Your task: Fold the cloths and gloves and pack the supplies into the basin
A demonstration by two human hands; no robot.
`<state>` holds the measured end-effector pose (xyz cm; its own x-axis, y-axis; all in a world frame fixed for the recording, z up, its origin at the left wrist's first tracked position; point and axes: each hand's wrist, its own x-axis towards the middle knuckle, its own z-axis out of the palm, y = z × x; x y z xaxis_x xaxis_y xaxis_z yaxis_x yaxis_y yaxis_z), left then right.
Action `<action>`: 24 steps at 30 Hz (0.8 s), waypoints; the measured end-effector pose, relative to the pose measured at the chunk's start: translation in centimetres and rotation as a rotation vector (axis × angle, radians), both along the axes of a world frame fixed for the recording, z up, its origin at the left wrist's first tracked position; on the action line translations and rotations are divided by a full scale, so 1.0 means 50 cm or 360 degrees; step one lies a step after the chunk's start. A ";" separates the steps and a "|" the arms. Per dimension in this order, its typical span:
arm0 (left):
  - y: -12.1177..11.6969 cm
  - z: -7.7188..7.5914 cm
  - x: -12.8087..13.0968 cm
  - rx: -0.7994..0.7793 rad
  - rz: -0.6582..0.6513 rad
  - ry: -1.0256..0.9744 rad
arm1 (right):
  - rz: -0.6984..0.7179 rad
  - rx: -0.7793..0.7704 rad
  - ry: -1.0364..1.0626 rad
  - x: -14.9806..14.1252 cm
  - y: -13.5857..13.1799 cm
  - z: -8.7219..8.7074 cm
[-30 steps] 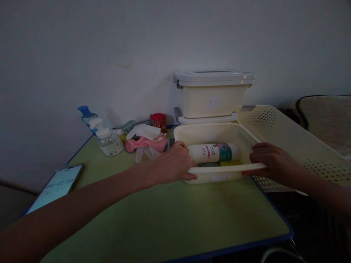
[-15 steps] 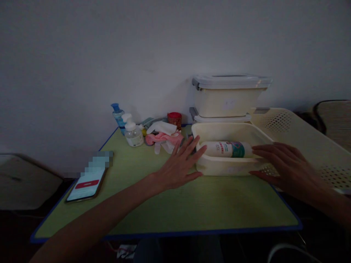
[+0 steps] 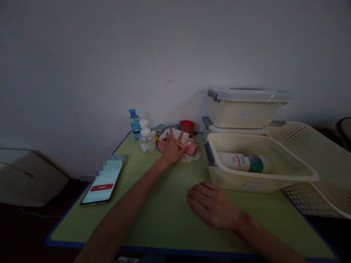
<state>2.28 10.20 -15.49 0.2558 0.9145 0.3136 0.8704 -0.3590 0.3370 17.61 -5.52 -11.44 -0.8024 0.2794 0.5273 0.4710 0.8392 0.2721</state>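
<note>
Left hand point(image 3: 172, 149) off cream bin point(image 3: 238, 181), now spread, ungripping, over pink cloth point(image 3: 191, 149); work seems shifted there. Right hand point(image 3: 215, 204), also off bin, curled above table point(image 3: 164, 223); cannot tell if empty.

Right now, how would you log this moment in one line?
left grip: spread over pink cloth | right grip: over table | white bottle: inside open bin

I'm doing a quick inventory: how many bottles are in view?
3: a blue bottle at the back left, a clear pump bottle beside it, a white bottle lying in the open box. The top lidded box may hide more.
</note>
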 end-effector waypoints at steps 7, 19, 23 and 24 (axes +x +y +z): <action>0.019 -0.044 -0.002 -0.0114 -0.0070 0.0156 | -0.0327 -0.0476 0.0355 -0.063 0.102 -0.032; 0.012 -0.038 -0.024 0.0158 0.0058 -0.0396 | -0.0929 -0.0836 0.0360 -0.066 0.195 -0.121; 0.048 -0.001 -0.038 0.0486 0.0336 -0.0673 | -0.1001 -0.0851 0.0300 -0.066 0.193 -0.121; 0.066 0.011 -0.041 0.0474 0.0389 -0.0626 | -0.1003 -0.0851 0.0298 -0.066 0.193 -0.120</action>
